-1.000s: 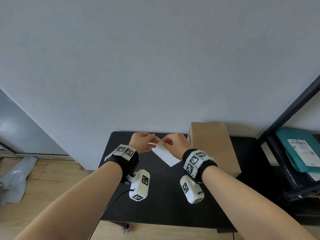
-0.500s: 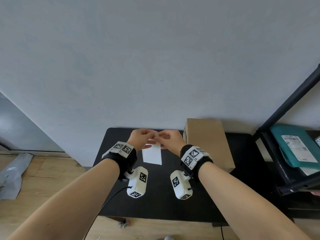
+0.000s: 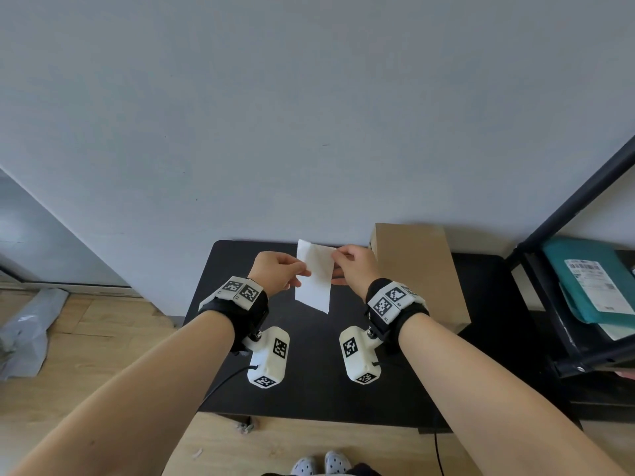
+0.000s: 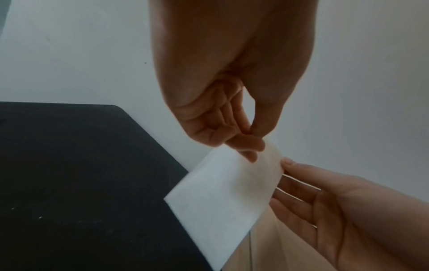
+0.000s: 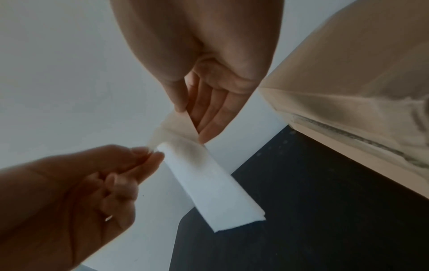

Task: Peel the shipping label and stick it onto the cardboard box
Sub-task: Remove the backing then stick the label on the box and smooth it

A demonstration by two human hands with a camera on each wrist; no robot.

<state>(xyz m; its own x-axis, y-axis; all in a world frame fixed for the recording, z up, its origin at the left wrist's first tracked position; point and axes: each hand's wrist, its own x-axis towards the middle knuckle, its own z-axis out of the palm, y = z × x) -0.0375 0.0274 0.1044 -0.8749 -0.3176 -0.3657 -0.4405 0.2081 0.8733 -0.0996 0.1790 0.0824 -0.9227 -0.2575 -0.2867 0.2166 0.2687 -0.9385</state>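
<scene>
I hold a white shipping label (image 3: 314,280) upright in the air above the black table (image 3: 309,365). My left hand (image 3: 304,269) pinches its left edge between thumb and fingers. My right hand (image 3: 335,257) pinches the upper right corner. In the right wrist view the label (image 5: 209,183) splits near the top: a thin translucent layer (image 5: 173,126) runs to my right hand (image 5: 188,117), and the white part goes to my left hand (image 5: 153,155). The plain brown cardboard box (image 3: 419,269) lies flat on the table just right of my right hand, with nothing stuck on its top.
A grey wall rises right behind the table. On the right, a black shelf rack (image 3: 536,304) holds a teal parcel (image 3: 584,280) with a printed label. A grey plastic bag (image 3: 24,331) lies on the wooden floor at the left.
The label hung below my fingers half a second ago; now its top edge stands above them. My hands have drawn a little apart and the layers have begun to separate.
</scene>
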